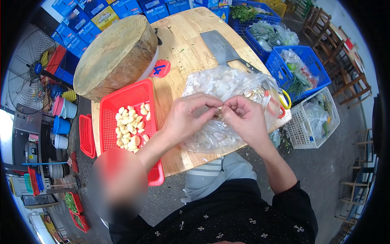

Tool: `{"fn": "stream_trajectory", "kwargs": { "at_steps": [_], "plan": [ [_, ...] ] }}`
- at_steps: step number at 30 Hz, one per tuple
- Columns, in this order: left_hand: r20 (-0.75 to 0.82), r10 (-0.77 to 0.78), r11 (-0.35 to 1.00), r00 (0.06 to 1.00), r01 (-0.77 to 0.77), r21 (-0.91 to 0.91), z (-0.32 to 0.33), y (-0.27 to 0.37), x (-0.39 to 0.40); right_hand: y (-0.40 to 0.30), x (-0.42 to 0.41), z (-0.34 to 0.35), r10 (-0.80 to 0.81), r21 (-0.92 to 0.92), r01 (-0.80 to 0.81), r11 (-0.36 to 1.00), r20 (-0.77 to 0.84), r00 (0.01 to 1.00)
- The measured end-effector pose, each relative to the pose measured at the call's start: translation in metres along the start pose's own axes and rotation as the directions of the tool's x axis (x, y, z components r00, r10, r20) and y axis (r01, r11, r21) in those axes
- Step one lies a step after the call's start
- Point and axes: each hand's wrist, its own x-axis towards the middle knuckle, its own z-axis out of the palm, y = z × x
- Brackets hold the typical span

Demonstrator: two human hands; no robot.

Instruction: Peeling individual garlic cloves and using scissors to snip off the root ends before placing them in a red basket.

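Observation:
Above a clear plastic bag [210, 82], my left hand [190, 111] and my right hand [245, 117] meet at the fingertips. Pinched between them is a small pale garlic clove [220, 108], mostly covered by the fingers. Papery garlic skins and unpeeled garlic [251, 95] show through the bag's opening, just beyond my right hand. To the left, a red perforated plastic basket [105, 122] holds a heap of peeled garlic cloves [129, 122]. My left forearm crosses the basket's near right side.
A cleaver [219, 45] lies flat on the wooden table [179, 39] behind the bag. Scissors with yellow and red handles [286, 99] rest by the right edge. A thick round wooden chopping block [118, 52] stands at back left. Vegetable crates [323, 73] flank the table's right side.

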Motion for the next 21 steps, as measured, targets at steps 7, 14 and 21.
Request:
{"fn": "stream_trajectory", "kwargs": {
  "at_steps": [7,14,21],
  "plan": [
    [0.028,0.136,0.959,0.99,-0.139,0.248,0.002,-0.006,0.0,0.008,0.001,0.002,0.015,-0.049,-0.015,0.999,-0.003,1.0],
    [0.044,0.137,0.975,0.99,-0.143,0.173,-0.001,-0.004,0.003,0.015,0.003,0.011,-0.033,-0.109,0.025,0.994,-0.07,0.997],
    [0.177,-0.274,0.845,0.945,0.325,-0.425,-0.006,-0.01,0.004,0.014,0.004,0.006,-0.032,0.097,0.038,0.995,-0.063,0.998]
  ]
}}
